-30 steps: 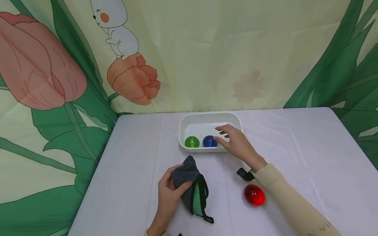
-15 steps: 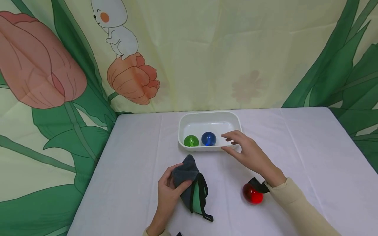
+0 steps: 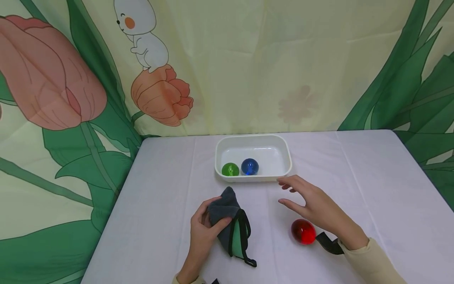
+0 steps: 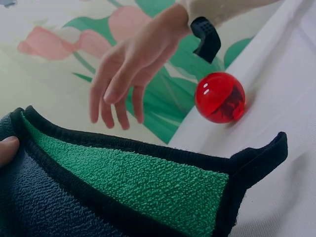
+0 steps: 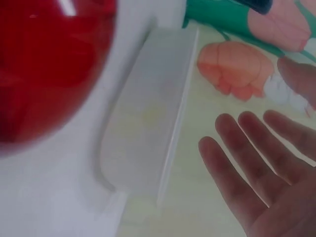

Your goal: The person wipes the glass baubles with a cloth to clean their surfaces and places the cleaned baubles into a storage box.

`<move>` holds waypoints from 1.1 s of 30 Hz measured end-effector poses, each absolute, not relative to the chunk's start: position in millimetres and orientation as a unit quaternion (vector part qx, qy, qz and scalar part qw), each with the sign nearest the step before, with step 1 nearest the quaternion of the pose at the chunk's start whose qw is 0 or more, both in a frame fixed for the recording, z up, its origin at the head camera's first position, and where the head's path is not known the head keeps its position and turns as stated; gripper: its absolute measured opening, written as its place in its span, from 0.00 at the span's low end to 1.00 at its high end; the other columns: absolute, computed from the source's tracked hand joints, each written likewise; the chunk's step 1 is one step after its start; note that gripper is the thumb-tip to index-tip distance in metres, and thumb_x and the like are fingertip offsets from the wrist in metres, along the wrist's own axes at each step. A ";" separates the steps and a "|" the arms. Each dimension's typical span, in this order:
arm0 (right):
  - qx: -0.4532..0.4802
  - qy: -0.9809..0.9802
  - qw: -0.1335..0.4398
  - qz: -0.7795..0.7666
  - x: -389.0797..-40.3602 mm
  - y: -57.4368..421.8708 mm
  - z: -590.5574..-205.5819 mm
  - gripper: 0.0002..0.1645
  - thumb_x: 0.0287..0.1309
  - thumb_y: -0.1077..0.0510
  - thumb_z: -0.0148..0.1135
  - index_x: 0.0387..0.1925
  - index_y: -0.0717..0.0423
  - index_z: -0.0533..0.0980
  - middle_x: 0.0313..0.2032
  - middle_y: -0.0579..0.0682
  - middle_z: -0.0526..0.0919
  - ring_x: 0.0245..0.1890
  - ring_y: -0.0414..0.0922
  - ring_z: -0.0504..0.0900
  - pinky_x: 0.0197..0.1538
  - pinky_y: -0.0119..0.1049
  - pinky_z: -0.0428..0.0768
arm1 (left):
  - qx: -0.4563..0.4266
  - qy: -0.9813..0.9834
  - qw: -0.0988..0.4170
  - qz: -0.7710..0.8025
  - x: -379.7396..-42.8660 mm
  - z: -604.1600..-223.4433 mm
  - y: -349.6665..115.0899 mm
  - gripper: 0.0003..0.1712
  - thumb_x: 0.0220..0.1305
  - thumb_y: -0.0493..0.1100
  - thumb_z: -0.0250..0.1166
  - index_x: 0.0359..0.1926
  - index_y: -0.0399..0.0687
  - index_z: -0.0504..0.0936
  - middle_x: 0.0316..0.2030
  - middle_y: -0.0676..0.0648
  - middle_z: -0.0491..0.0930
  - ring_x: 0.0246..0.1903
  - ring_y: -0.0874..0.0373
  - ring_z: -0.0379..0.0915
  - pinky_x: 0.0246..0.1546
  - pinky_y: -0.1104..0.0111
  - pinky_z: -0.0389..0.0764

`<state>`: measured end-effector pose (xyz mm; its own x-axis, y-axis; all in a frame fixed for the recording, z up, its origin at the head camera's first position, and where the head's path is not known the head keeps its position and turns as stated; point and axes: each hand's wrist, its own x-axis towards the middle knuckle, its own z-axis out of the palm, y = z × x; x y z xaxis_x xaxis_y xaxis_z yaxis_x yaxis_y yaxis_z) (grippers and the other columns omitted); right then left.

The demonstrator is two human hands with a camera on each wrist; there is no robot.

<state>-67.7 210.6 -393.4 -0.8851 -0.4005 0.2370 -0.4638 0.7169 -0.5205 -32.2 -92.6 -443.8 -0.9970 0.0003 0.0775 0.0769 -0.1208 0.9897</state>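
My left hand grips a folded dark grey cloth with a green terry side and black trim, the thumb pressed on its front. A black loop hangs from its lower corner; in the left wrist view its green side faces the camera. My right hand hovers with fingers spread and nothing in them, just above and right of a clear red ball on the table. In the right wrist view the open fingers point toward the backdrop, and the red ball looms close at left.
A white tray stands at the table's far edge, holding a green ball and a blue ball at its left front. A black strap piece sits at the right wrist. Behind hangs a flower-printed curtain.
My right hand has drawn back from over the tray toward the red ball, fingers still apart. The blue ball, previously beside that hand, has shifted slightly back. The left hand and cloth stay put.
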 end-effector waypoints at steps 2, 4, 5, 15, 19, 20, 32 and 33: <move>0.235 -0.925 0.047 0.294 -63.4 213.0 -395.3 0.33 0.55 0.54 0.74 0.62 0.46 0.72 0.50 0.42 0.80 0.46 0.40 0.82 0.46 0.41 0.87 | -0.030 -0.663 0.025 -0.748 -31.9 -443.8 -92.8 0.32 0.49 0.27 0.75 0.57 0.42 0.78 0.57 0.40 0.77 0.56 0.53 0.77 0.56 0.71 0.80; 0.235 -0.926 0.039 0.292 -59.6 215.7 -397.7 0.34 0.54 0.52 0.74 0.62 0.45 0.72 0.50 0.40 0.80 0.46 0.39 0.81 0.46 0.39 0.87 | -0.030 -0.663 0.025 -0.748 -31.9 -443.9 -93.0 0.32 0.49 0.27 0.75 0.57 0.42 0.78 0.57 0.40 0.77 0.56 0.53 0.77 0.56 0.71 0.80; 0.236 -0.926 0.037 0.292 -58.1 217.1 -399.2 0.34 0.54 0.51 0.74 0.62 0.44 0.72 0.50 0.38 0.79 0.46 0.38 0.81 0.46 0.38 0.86 | -0.031 -0.663 0.026 -0.748 -31.9 -443.9 -93.2 0.32 0.49 0.27 0.75 0.57 0.42 0.78 0.57 0.40 0.77 0.56 0.53 0.77 0.56 0.71 0.80; 0.213 -0.927 -0.028 0.309 -40.9 233.0 -413.5 0.37 0.53 0.35 0.71 0.62 0.40 0.72 0.53 0.35 0.77 0.48 0.41 0.81 0.48 0.43 0.85 | -0.031 -0.664 0.025 -0.747 -32.1 -445.4 -93.9 0.32 0.49 0.27 0.75 0.57 0.43 0.78 0.56 0.41 0.77 0.55 0.53 0.78 0.56 0.71 0.80; 0.179 -0.933 -0.081 0.301 -37.8 235.7 -418.6 0.41 0.49 0.32 0.72 0.62 0.43 0.72 0.54 0.40 0.78 0.50 0.45 0.80 0.48 0.46 0.85 | -0.029 -0.665 0.023 -0.746 -31.9 -445.2 -93.8 0.32 0.49 0.28 0.75 0.57 0.44 0.78 0.57 0.41 0.77 0.56 0.52 0.77 0.57 0.70 0.79; 0.174 -0.934 -0.089 0.298 -37.1 236.3 -419.9 0.42 0.48 0.32 0.72 0.62 0.43 0.72 0.54 0.41 0.77 0.51 0.45 0.79 0.48 0.46 0.85 | -0.027 -0.665 0.023 -0.746 -31.8 -445.2 -93.7 0.32 0.49 0.28 0.75 0.57 0.44 0.79 0.57 0.41 0.77 0.56 0.53 0.77 0.57 0.70 0.79; 0.171 -0.932 -0.107 0.299 -30.5 241.4 -441.8 0.47 0.44 0.32 0.75 0.63 0.46 0.70 0.49 0.38 0.78 0.47 0.37 0.77 0.45 0.30 0.84 | -0.029 -0.672 0.029 -0.740 -31.6 -445.8 -93.1 0.32 0.49 0.27 0.75 0.57 0.40 0.78 0.57 0.40 0.77 0.55 0.55 0.78 0.55 0.71 0.80; 0.174 -0.933 -0.105 0.298 -29.7 241.4 -442.5 0.46 0.44 0.33 0.75 0.62 0.46 0.71 0.48 0.38 0.78 0.47 0.36 0.77 0.45 0.30 0.84 | -0.030 -0.672 0.029 -0.740 -31.5 -445.6 -93.1 0.32 0.49 0.27 0.75 0.57 0.40 0.78 0.57 0.39 0.77 0.55 0.55 0.78 0.55 0.71 0.80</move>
<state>-29.7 241.4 -442.5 -0.9174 -0.3868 -0.0933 -0.2611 0.7623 -0.5923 -31.5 -93.1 -445.6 -0.9965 -0.0024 0.0835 0.0833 -0.0964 0.9918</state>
